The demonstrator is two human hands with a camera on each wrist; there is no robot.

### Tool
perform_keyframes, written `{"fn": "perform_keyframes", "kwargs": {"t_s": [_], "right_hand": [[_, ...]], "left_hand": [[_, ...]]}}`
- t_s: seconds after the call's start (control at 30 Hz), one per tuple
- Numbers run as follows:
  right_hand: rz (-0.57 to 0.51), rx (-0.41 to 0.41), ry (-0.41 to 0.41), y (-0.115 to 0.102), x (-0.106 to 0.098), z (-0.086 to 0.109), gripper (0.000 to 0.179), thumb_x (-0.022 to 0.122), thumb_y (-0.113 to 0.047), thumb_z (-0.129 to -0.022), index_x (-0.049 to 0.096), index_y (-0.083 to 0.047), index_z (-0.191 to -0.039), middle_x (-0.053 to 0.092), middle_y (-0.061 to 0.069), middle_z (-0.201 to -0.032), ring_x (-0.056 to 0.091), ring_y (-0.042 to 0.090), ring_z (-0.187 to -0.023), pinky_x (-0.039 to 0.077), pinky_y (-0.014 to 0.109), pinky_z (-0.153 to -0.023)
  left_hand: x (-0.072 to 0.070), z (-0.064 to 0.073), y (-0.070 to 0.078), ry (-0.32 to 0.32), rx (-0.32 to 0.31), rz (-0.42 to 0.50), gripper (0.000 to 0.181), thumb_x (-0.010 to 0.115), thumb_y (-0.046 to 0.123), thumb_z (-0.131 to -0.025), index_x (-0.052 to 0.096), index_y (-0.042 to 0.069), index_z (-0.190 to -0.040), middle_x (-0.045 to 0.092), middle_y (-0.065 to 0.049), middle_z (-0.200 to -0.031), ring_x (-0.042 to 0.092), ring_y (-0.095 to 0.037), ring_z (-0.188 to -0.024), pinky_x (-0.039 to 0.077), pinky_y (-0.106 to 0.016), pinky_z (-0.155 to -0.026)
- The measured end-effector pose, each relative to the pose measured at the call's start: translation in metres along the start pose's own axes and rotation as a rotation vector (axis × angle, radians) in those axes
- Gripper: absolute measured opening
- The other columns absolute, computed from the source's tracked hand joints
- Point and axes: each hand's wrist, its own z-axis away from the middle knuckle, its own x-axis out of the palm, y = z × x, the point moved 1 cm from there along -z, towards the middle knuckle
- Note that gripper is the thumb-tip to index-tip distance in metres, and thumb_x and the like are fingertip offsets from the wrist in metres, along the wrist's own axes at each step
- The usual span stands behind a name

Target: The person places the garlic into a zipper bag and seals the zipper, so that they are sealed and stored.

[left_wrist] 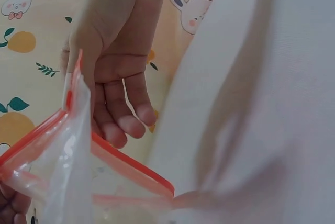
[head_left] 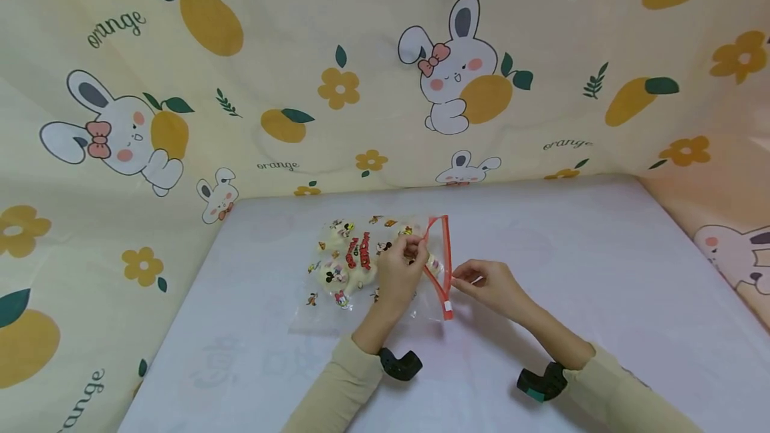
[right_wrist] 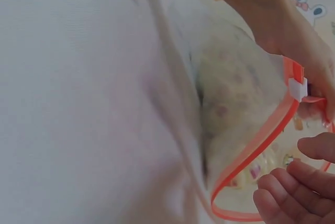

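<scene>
A clear zip bag [head_left: 313, 316] with a red zip edge [head_left: 447, 246] lies on the white table, its mouth toward the right. Cartoon characters and red lettering are printed on it, and pale cream rounded things show inside. My left hand [head_left: 400, 269] pinches the near lip of the mouth, holding it apart from the other lip. With fingers loosely bent, my right hand [head_left: 493, 286] has its fingertips at the outer red strip; a gap shows between thumb and forefinger in the right wrist view. A white slider [right_wrist: 298, 89] sits at the zip's near end.
The white tabletop [head_left: 571, 239] extends on both sides of the bag. Behind and beside it hangs a cream cloth [head_left: 373, 72] printed with rabbits and oranges. Black wrist cameras [head_left: 400, 364] are strapped under both wrists.
</scene>
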Motion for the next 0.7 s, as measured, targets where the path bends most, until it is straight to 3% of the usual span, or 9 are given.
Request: {"fn": "perform_keyframes", "kwargs": {"t_s": [0.27,0.7], "right_hand": [[-0.012,-0.036,-0.009,0.006,0.002,0.009,0.005,0.071,-0.009,-0.083,0.071,-0.004,-0.085,0.072,0.006,-0.076,0.057,-0.006,-0.068,0.052,0.019,-0.061],[-0.072,-0.034,-0.110,0.012,0.003,0.027,0.009,0.069,-0.009,-0.085,0.071,-0.001,-0.088,0.072,0.010,-0.078,0.054,-0.008,-0.069,0.050,0.018,-0.061]], "left_hand": [[0.006,0.003,-0.001,-0.083,-0.059,-0.001,0.009,0.061,0.007,-0.086,0.067,0.001,-0.090,0.070,-0.009,-0.071,0.064,-0.016,-0.063,0.051,-0.014,-0.060],[0.015,0.010,0.002,-0.149,-0.038,-0.210,0.005,0.065,0.014,-0.083,0.067,0.010,-0.081,0.065,0.000,-0.064,0.055,-0.008,-0.058,0.040,-0.012,-0.057]]}}
